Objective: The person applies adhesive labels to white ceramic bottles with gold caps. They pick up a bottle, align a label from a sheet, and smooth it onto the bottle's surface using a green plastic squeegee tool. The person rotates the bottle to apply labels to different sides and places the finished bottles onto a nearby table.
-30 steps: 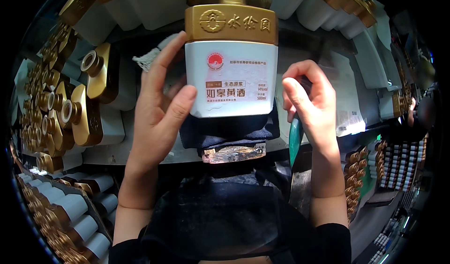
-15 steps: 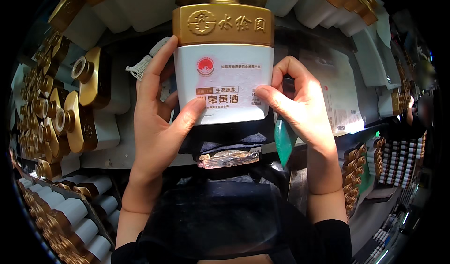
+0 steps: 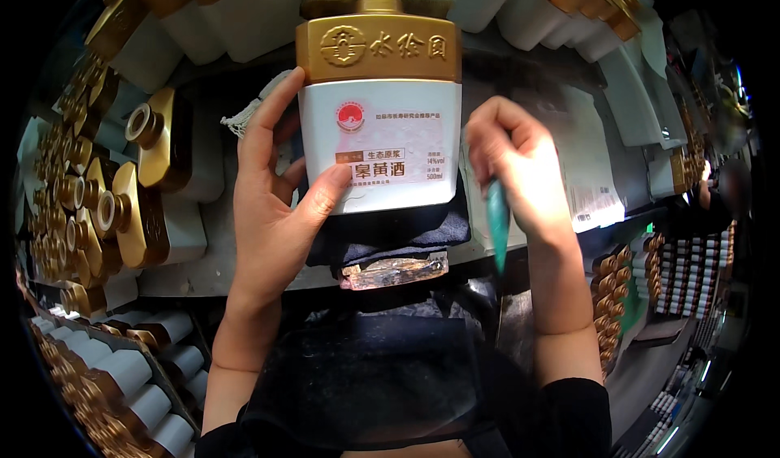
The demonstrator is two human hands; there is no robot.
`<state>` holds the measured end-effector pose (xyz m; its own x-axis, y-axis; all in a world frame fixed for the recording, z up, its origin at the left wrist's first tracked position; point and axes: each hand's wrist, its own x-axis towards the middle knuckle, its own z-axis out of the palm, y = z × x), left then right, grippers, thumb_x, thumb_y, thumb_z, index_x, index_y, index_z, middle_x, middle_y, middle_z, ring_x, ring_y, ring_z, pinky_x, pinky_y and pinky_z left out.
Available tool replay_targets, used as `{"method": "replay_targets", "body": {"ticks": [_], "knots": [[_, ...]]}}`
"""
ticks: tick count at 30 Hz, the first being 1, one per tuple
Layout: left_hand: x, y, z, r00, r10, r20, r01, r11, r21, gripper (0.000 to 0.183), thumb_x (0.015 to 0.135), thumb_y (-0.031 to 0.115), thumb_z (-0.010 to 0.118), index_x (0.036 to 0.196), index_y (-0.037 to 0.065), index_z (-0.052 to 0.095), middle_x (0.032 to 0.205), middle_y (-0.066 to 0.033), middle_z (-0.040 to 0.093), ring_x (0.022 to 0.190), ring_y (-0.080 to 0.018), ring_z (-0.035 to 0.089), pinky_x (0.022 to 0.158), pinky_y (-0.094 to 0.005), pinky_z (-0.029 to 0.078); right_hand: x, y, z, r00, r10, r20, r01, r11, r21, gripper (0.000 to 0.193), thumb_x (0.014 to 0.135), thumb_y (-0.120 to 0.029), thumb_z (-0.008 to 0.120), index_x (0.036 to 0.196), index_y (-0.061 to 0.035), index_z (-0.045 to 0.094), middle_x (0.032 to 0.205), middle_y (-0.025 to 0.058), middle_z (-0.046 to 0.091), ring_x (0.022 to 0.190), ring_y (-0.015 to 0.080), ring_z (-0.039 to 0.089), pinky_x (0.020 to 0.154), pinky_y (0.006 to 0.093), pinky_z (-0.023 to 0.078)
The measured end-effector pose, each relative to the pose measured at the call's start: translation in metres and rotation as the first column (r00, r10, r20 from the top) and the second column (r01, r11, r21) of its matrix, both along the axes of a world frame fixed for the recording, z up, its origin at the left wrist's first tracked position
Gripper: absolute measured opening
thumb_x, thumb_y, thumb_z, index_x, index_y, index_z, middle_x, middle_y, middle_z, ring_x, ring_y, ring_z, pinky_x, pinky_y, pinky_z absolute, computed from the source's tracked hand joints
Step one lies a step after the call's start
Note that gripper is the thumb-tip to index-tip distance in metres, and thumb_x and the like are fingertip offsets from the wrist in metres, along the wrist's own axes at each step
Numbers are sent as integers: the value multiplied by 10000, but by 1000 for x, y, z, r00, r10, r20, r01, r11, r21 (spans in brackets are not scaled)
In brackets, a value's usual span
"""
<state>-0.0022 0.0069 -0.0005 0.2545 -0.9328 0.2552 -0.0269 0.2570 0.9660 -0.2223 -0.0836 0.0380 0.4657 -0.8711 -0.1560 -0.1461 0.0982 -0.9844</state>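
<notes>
A flat white bottle (image 3: 379, 92) with a gold shoulder and neck is upright before me, its printed front facing me. My left hand (image 3: 284, 161) grips it by the left side, thumb across the lower front and fingers behind. A thin clear label (image 3: 386, 137) with a red round emblem and dark print lies on the white face. Off the bottle's right side, my right hand (image 3: 516, 161) is closed on a flat green scraper (image 3: 497, 226), which points downward out of the fingers. The fingertips are slightly blurred.
Gold-shouldered white bottles (image 3: 122, 214) crowd the left, with more along the far edge. A sheet of labels (image 3: 589, 165) lies to the right. Dark folded cloth (image 3: 390, 234) and a clear-wrapped block (image 3: 398, 269) sit below the bottle; a white tasselled cord (image 3: 244, 121) is behind my left hand.
My right hand has let go of the bottle's lower right side and moved slightly right, the green scraper turning with it. The bottle has shifted a little left in my left hand.
</notes>
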Motion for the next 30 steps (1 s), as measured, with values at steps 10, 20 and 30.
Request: {"method": "replay_targets", "body": {"ticks": [10,20,30], "knots": [[2,-2,-6,999,-31,-41,28,996,-83,692,878,58,656,1489,37,333,1482,-122,374,1329,-248,415,1031,-377,456,-37,60,-15,915,-292,278,311,950,-26,146,878,-50,702,972,-15,595,850,35,660,747,60,627,690,198,518],[7,11,-16,997,62,55,-58,995,-78,642,944,163,585,1497,-1,301,1428,-210,456,1326,-239,446,1117,-375,327,-22,79,-25,962,-193,192,196,981,1,170,857,-72,737,949,-18,604,847,29,656,757,51,617,682,203,513],[6,10,-17,996,83,22,-81,992,-101,615,886,120,637,1450,32,407,1503,-138,393,1348,-284,425,1075,-404,421,-14,71,-25,976,-142,166,145,990,-1,167,865,-85,736,949,-22,606,859,23,651,774,44,601,698,207,509]]}}
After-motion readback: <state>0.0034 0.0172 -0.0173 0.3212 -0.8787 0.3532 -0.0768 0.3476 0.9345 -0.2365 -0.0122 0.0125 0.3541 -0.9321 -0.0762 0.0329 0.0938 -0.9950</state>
